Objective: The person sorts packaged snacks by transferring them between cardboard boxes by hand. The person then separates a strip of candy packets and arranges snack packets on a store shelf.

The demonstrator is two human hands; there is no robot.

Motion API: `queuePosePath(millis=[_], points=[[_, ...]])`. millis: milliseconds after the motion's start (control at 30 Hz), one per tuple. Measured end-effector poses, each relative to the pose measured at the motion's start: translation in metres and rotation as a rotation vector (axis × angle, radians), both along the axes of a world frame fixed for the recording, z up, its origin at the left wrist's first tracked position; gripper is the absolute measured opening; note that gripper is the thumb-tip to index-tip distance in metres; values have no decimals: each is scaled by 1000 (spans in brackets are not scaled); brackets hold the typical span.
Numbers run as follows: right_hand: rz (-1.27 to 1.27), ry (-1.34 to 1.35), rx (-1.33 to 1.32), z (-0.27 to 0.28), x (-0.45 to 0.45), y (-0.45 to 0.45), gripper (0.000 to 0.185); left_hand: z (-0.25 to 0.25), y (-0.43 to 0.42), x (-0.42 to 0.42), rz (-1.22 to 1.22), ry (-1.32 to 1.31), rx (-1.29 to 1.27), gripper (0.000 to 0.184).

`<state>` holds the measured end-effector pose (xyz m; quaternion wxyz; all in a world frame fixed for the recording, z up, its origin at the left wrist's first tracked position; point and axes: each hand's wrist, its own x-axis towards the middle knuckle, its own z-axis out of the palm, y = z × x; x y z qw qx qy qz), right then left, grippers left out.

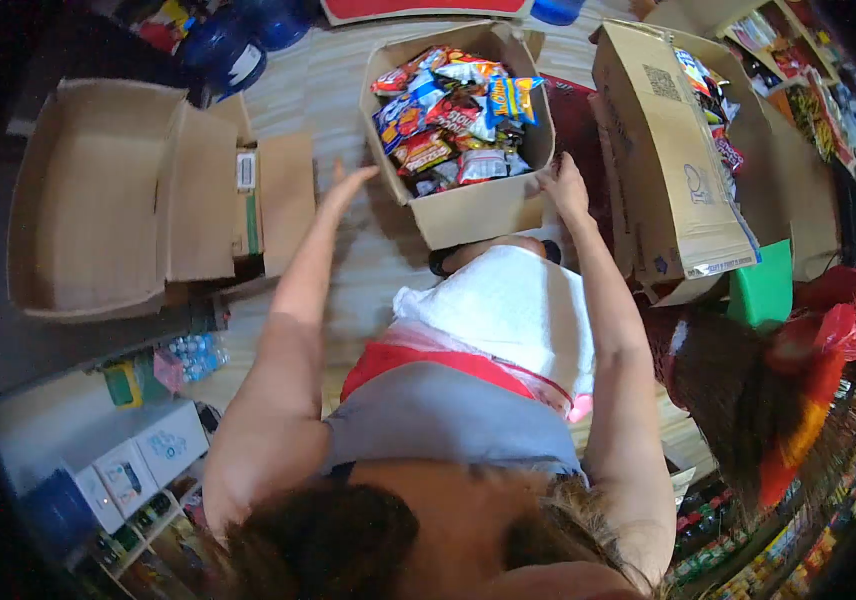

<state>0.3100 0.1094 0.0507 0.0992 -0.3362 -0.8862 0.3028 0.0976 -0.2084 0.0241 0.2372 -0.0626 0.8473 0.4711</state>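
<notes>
A cardboard box (478, 215) full of snack packets (453, 118) stands on the floor in front of me, its front flap folded down. My left hand (350, 182) is at the box's left side, fingers stretched out, by the wall near the front corner. At the front right corner my right hand (565, 186) has its fingers bent around the cardboard edge. A white cloth (513, 305) lies over my lap, just below the box.
Empty cardboard boxes (98, 200) stand at the left. To the right is a large open carton (683, 150) with more packets inside. A green sheet (761, 285) and red plastic bags (843, 330) are beside it. Blue water containers (223, 55) stand at the back left.
</notes>
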Motion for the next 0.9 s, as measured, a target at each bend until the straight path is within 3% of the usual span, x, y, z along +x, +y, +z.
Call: queuePosePath(millis=[67, 100, 133, 167, 200, 233, 333, 433, 467, 533, 567, 600, 633, 667, 700, 733, 767, 833, 867, 900], points=[[-129, 94, -158, -29, -19, 15, 61, -16, 43, 5, 97, -303, 135, 102], [-155, 100, -214, -80, -29, 30, 71, -71, 58, -7, -87, -129, 147, 94], [-164, 109, -364, -101, -38, 33, 65, -119, 71, -20, -268, 43, 157, 87], [-187, 10, -243, -88, -45, 24, 61, -66, 98, -11, -520, 25, -114, 66], [-203, -95, -129, -67, -50, 14, 58, -47, 122, -7, -612, 92, -270, 54], [-226, -89, -143, -68, -47, 19, 57, -70, 138, -13, -657, 72, -236, 55], [-343, 69, -165, -78, -25, 74, 48, -48, 181, 19, -676, 261, -264, 49], [-379, 125, -185, -90, -14, 118, 39, -25, 216, 23, -647, 199, -361, 49], [-347, 26, -279, -76, -18, 124, 34, -38, 218, 18, -610, 243, -272, 48], [-254, -33, -269, -102, -14, 153, 41, -54, 217, 1, -694, 415, -157, 41], [-358, -13, -235, -108, -18, 152, 40, -56, 204, -10, -661, 420, -123, 33], [-333, 37, -520, -66, -22, 135, 37, -57, 190, -21, -630, 426, -90, 25], [-178, -19, -627, -48, -29, 122, 33, -44, 178, -33, -588, 328, -261, 22], [-78, -168, -208, -61, -45, 105, 28, -99, 152, -83, -756, 305, -541, 30], [59, -75, -50, -83, -52, 78, 26, -134, 121, -122, -663, 57, -438, 40], [42, -234, -201, -70, -64, 47, 40, -134, 97, -124, -631, 366, -296, 35], [90, -181, -223, -69, -64, 17, 35, -168, 76, -165, -438, 217, -232, 36], [201, -151, -338, -58, -66, -7, 41, -179, 34, -193, -333, 232, -237, 36], [257, -173, -413, -38, -67, -3, 50, -151, 17, -201, -425, 401, -290, 34], [312, -196, -483, -29, -69, 4, 59, -124, 17, -200, -423, 370, -302, 33]])
